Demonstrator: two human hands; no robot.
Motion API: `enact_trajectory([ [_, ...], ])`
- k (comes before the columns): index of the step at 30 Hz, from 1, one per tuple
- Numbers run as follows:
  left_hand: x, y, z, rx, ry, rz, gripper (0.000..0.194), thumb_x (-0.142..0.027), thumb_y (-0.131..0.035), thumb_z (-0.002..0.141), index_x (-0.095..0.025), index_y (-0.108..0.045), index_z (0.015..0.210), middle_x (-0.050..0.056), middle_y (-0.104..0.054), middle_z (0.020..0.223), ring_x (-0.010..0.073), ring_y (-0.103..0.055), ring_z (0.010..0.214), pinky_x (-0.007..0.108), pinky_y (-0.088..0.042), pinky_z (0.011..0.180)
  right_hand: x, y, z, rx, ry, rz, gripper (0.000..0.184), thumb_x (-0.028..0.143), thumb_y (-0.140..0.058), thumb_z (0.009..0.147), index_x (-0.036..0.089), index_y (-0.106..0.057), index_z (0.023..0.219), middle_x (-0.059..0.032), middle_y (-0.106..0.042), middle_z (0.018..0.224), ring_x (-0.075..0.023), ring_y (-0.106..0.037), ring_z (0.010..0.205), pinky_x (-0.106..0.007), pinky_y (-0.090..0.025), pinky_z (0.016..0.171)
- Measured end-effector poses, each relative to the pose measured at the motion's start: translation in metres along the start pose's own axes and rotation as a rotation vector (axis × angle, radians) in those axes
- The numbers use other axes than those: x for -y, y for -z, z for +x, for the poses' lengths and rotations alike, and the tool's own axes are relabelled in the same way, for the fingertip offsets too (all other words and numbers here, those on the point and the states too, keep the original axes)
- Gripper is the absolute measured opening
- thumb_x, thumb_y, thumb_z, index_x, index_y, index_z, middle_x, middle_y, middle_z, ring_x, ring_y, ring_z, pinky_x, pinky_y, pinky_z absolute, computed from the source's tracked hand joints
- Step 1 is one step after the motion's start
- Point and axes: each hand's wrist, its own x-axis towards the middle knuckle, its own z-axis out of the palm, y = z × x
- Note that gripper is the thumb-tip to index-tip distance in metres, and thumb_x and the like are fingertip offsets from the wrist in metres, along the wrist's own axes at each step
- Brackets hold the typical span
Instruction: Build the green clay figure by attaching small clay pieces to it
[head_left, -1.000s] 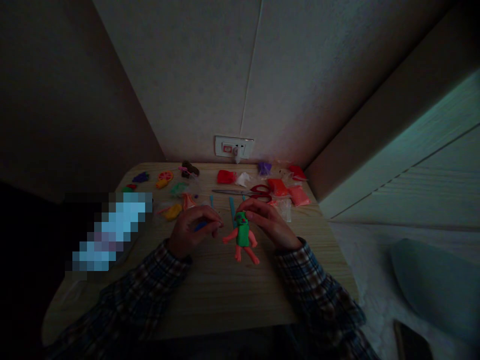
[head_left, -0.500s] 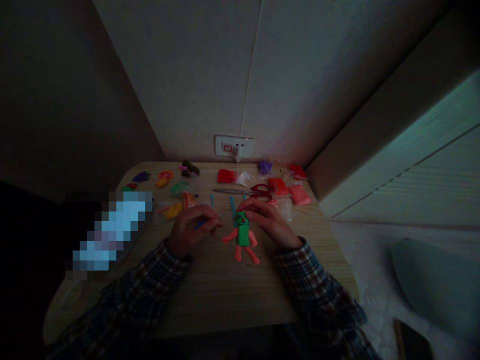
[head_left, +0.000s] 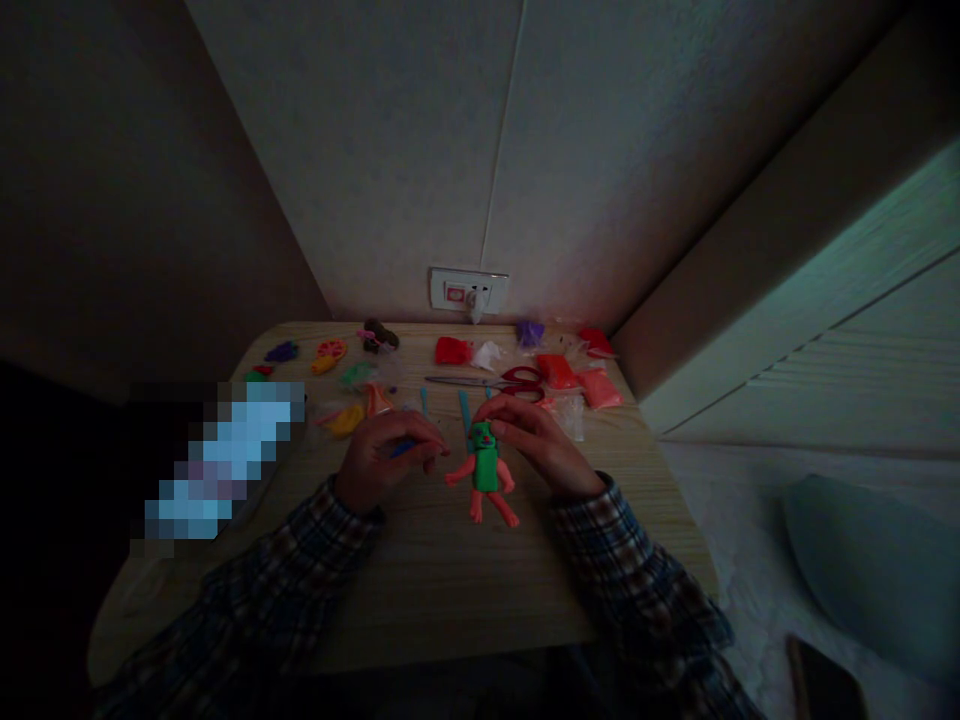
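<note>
A small clay figure (head_left: 486, 470) hangs upright at the middle, with a green body and head and salmon-pink arms and legs. My right hand (head_left: 544, 445) pinches it by the head, the fingers behind and the thumb at the side. Just left of the figure is my left hand (head_left: 386, 455), its thumb and fingers curled together in a pinch; whatever lies between the tips is too small to make out. Something blue (head_left: 405, 448) shows on the table behind the left fingers. Beyond the hands lie thin blue modelling tools (head_left: 463, 408), partly hidden by my right hand.
Red-handled scissors (head_left: 517, 382) lie across the wooden table (head_left: 450, 600). Bags of clay, red (head_left: 454, 351), orange (head_left: 556, 371), pink (head_left: 600, 388) and yellow (head_left: 345, 421), surround them. A blurred-out lit screen (head_left: 225, 460) stands at left. A wall socket (head_left: 469, 292) sits behind.
My left fingertips have shifted slightly right, closer to the clay figure. The figure's head has turned a little, so its face shows more plainly. My right hand keeps its hold.
</note>
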Motion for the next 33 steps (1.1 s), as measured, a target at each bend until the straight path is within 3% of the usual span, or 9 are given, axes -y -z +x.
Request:
enact_trajectory([
  [10, 0.0031, 0.0007, 0.0025, 0.087, -0.053, 0.086, 0.017, -0.035, -0.071, 0.082, -0.019, -0.076, 0.078, 0.006, -0.072, 0.072, 0.0149, -0.065, 0.061, 0.025, -0.054, 0.058, -0.0012, 0.0002, 0.0007, -0.017, 0.019, -0.015, 0.028, 0.047, -0.070, 0.081, 0.020, -0.066, 0.089, -0.0014, -0.065, 0.084, -0.0160, -0.060, 0.081, -0.029, -0.048, 0.073],
  [33, 0.0014, -0.0070, 0.0016, 0.102, 0.140, -0.135, 0.024, -0.039, -0.074, 0.079, -0.016, -0.071, 0.071, 0.004, -0.069, 0.069, 0.0155, -0.066, 0.061, 0.026, -0.056, 0.058, -0.0018, 0.0005, 0.0011, -0.024, -0.001, 0.008, 0.029, 0.048, -0.071, 0.080, 0.021, -0.066, 0.089, -0.0010, -0.064, 0.083, -0.0157, -0.059, 0.079, -0.029, -0.047, 0.073],
])
